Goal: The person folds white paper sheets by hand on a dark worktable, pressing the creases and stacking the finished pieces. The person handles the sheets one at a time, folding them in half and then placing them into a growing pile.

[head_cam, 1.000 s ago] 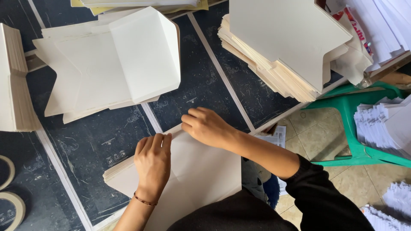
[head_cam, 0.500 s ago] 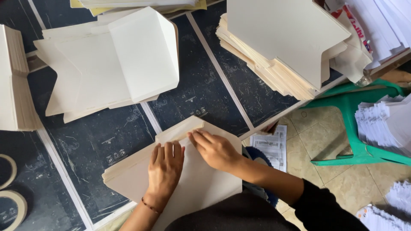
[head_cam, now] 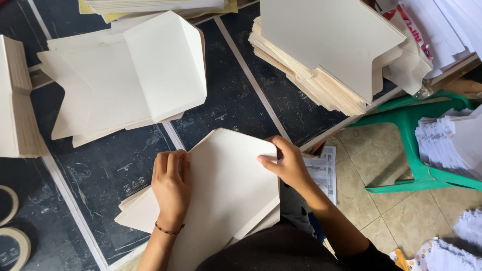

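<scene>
On a dark scratched worktable (head_cam: 236, 100) stacked with cream die-cut sheets, the left hand (head_cam: 170, 185) presses a folded cream envelope blank (head_cam: 226, 190) flat while the right hand (head_cam: 286, 163) pinches its right edge, steadying it near the table's front.

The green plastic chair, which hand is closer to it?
Right. The right hand pinches the cream sheet's edge on the side toward the green plastic chair, with floor between. The left hand presses on the sheet's far side, further from the chair.
</scene>
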